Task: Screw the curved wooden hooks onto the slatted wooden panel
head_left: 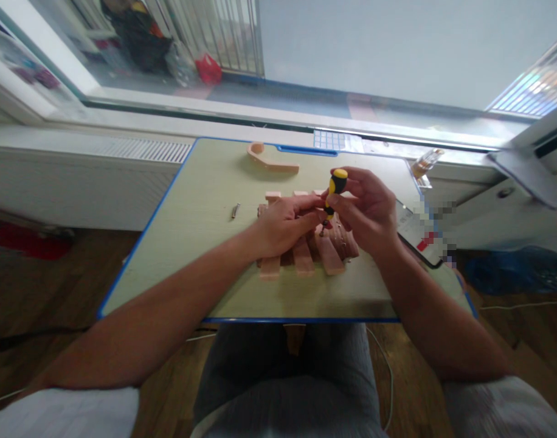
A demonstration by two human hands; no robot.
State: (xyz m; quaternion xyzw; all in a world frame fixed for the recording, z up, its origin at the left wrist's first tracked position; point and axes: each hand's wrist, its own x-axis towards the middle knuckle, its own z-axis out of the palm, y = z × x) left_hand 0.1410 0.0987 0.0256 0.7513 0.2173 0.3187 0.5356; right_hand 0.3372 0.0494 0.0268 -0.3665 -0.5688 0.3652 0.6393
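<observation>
My right hand (367, 207) is closed round the yellow and black handle of a screwdriver (337, 182), which stands nearly upright. Its lower end points at a small dark metal fitting (323, 231) on a wooden slatted piece (304, 258). Over the left part of that piece lies my left hand (285, 225), gripping it; the thumb and forefinger reach to the foot of the screwdriver. Pale wooden slats cross the darker wooden body, and several small metal bits show on its right side. My hands hide much of the top, and the screwdriver's tip is hard to make out.
A curved wooden part (272, 163) lies at the back of the blue-edged table (191, 213). Left of my hands is a small metal screw-like piece (235, 210). A phone-like flat device (418, 234) rests at the right edge, near a clear bottle-like object (427, 163).
</observation>
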